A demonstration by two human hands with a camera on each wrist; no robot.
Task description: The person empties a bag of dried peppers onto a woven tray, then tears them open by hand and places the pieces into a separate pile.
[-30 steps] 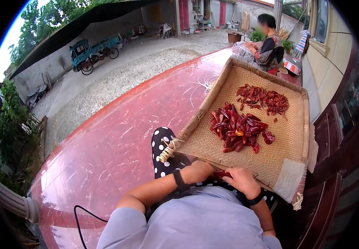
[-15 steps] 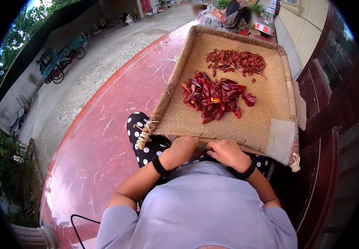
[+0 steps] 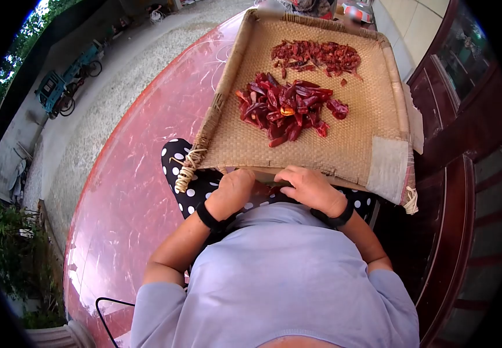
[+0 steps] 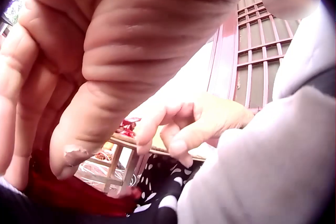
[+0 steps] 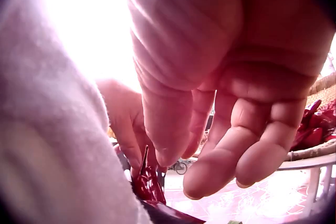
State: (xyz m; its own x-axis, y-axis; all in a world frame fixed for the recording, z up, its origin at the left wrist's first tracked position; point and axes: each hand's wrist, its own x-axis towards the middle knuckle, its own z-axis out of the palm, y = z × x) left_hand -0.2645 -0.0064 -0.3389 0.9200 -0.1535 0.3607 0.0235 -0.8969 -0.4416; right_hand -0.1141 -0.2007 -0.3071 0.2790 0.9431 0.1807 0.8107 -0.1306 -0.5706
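My left hand (image 3: 234, 188) pinches a dried red chili pepper (image 5: 149, 184) between thumb and fingers, low over the lap at the tray's near edge. In the left wrist view the chili appears as a blurred dark red shape under the thumb. My right hand (image 3: 309, 188) hovers just beside it, fingers loosely bent, with nothing in them. Ahead of both hands lies a square woven tray (image 3: 320, 153). A heap of large glossy red chilies (image 3: 283, 110) sits in its middle, and a flatter heap of smaller, shrivelled chili pieces (image 3: 317, 57) lies behind.
A pale cloth patch (image 3: 388, 162) covers the tray's near right corner. Under the tray, a wooden frame (image 4: 113, 166) shows. Red polished floor (image 3: 146, 151) stretches left, a dark door (image 3: 448, 191) stands right. A blue tricycle (image 3: 53, 93) is parked far left; someone sits beyond the tray.
The head view has tipped downward, so tray and hands appear higher and further left. My right fingers were at the chili by the left hand and now stand apart from it.
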